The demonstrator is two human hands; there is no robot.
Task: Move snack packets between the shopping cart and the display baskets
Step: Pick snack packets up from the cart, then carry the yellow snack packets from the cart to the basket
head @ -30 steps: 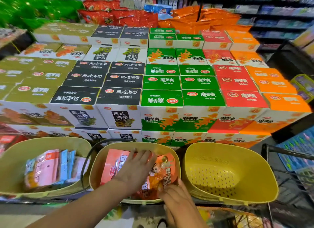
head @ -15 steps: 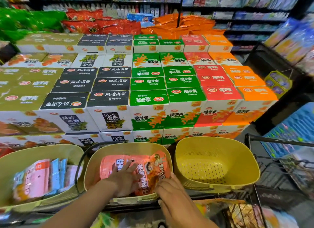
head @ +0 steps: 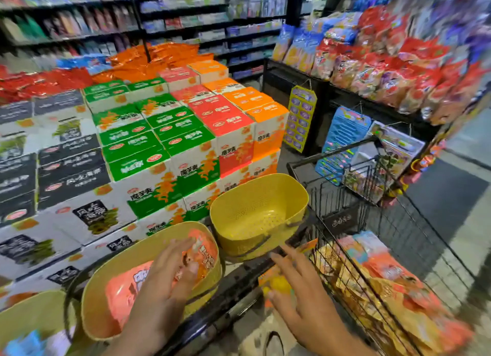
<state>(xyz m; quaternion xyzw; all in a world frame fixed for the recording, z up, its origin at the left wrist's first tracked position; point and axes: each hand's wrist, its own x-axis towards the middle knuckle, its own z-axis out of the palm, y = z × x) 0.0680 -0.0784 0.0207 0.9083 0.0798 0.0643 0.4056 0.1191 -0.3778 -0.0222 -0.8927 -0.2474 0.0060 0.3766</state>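
While middle basket (head: pixel 106 289) holds orange packets (head: pixel 125 294), right basket (head: pixel 265 196) bare

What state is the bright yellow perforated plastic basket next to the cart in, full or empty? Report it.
Empty. The bright yellow perforated plastic basket shows its bare holed floor and walls, with no packets inside.

I see stacked boxes (head: pixel 159 148), green, red, orange, black, filling the left. Orange bags (head: pixel 156 56) heaped behind them. Dark shelves (head: pixel 186 18) at back, blurred. Right rack (head: pixel 385 63) holds red and blue bags; a yellow card (head: pixel 301 117) hangs below it.
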